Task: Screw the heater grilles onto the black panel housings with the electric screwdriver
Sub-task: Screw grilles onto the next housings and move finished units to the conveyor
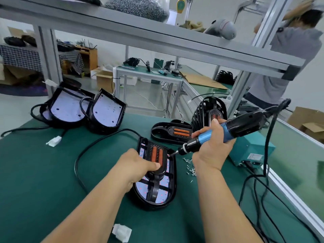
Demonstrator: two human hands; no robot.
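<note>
A black panel housing point(172, 186) lies open side up on the green mat in front of me. A black heater grille point(157, 155) with two orange bars rests inside it. My left hand point(138, 165) presses down on the grille, thumb on its lower end. My right hand point(212, 144) grips a blue and black electric screwdriver point(228, 131), tilted, with its bit touching the grille's upper right edge. A small heap of loose screws point(190, 166) lies just right of the housing.
Another grille point(172, 133) lies flat behind, and a stack of them point(208, 111) stands upright. Two empty housings point(78, 109) lean at the back left. A teal power box point(250, 151) and cables sit to the right. A person stands at the far right.
</note>
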